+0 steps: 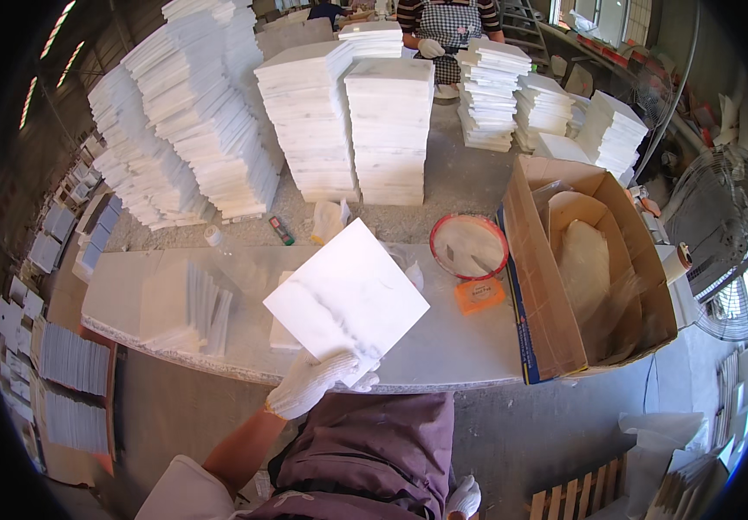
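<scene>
My left hand (317,384), in a white knit glove, grips a square white marble tile (348,295) by its near corner. The tile has grey veining and is held up, turned like a diamond, above the near edge of the stone-topped bench (443,364). Its fingers are partly behind the tile. Beneath it, another pale tile (282,336) shows in part on the bench. My right hand (463,497), also gloved, hangs low beside my purple apron (374,451); its fingers cannot be made out.
Tall stacks of white tiles (388,130) stand along the far side. At right sits an open cardboard box (556,303), with a red-rimmed round container (469,245) and an orange packet (479,295) beside it. Several tiles (170,299) lean at left. A fan (716,217) stands right; a co-worker (452,30) is opposite.
</scene>
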Action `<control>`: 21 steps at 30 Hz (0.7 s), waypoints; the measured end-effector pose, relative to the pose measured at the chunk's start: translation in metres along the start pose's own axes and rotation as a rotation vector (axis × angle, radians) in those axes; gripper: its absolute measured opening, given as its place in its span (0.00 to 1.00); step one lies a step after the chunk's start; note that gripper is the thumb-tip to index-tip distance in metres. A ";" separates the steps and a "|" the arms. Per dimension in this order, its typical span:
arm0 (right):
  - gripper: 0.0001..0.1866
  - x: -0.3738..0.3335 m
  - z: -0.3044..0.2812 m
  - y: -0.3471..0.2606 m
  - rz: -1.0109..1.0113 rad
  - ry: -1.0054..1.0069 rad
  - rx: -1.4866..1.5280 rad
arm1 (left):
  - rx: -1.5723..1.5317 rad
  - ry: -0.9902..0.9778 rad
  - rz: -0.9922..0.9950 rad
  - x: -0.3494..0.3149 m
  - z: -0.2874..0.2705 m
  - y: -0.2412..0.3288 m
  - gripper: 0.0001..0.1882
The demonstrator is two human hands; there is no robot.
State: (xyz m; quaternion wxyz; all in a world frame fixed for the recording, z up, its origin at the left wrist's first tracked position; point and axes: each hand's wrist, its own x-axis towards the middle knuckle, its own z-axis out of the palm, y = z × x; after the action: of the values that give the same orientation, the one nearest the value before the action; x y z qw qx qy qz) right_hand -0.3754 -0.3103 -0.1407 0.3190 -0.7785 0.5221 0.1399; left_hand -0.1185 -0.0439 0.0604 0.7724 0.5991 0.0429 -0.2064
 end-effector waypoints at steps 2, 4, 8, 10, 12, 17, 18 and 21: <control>0.30 0.004 0.004 0.005 0.012 0.028 -0.016 | 0.019 -0.061 0.046 -0.001 0.030 0.034 0.13; 0.31 -0.003 -0.007 -0.007 0.035 0.024 -0.002 | 0.056 -0.081 0.047 0.002 0.044 0.050 0.14; 0.31 -0.007 -0.024 -0.018 0.049 -0.013 -0.010 | 0.159 -0.139 0.151 0.013 0.065 0.069 0.19; 0.31 -0.001 -0.020 -0.010 0.027 -0.007 -0.012 | 0.032 -0.104 0.111 0.021 0.089 0.078 0.22; 0.31 0.000 -0.023 -0.009 -0.026 -0.018 -0.023 | -0.187 -0.061 0.041 0.024 0.111 0.087 0.24; 0.30 -0.007 -0.042 -0.018 0.056 -0.015 0.055 | -0.249 -0.053 0.053 0.038 0.143 0.089 0.27; 0.30 -0.009 -0.048 -0.021 0.053 -0.031 0.064 | -0.287 -0.073 0.030 0.039 0.144 0.090 0.27; 0.31 -0.012 -0.058 -0.023 0.034 -0.059 0.093 | -0.410 -0.152 -0.055 0.040 0.141 0.086 0.28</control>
State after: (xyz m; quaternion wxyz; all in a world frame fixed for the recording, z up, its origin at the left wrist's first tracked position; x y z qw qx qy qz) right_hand -0.3663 -0.3334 -0.0827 0.3676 -0.7493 0.5318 0.1438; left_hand -0.0757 -0.1710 0.1651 0.8732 0.4107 0.0423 -0.2590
